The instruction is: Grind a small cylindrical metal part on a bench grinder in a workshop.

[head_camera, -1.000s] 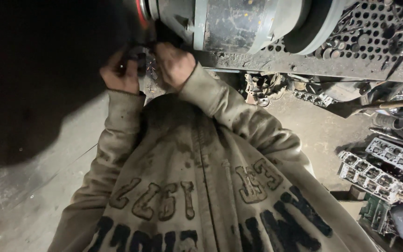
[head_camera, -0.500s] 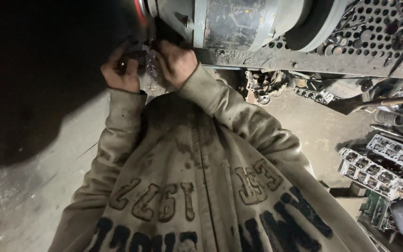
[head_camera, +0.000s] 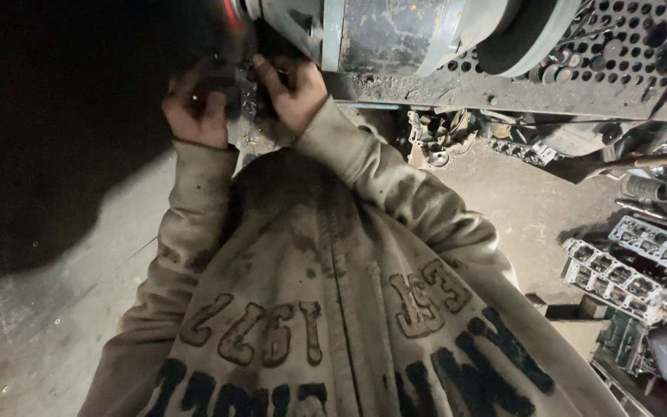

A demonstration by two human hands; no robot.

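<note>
concrete floor (head_camera: 55,309) lies below the motor (head_camera: 395,35), where left hand (head_camera: 194,112) and right hand (head_camera: 295,89) both pinch a small part (head_camera: 245,100), steadying it against the housing.

Two hands raised close together: left hand (head_camera: 197,108) and right hand (head_camera: 293,89). Between them, one small dark part (head_camera: 245,104), too dim to identify. One grey machine housing (head_camera: 395,35) above. One perforated metal plate (head_camera: 580,73) behind it. Two cylinder heads (head_camera: 627,282) side by side at right. One stained sweatshirt (head_camera: 333,309). One concrete floor (head_camera: 48,309).
</note>
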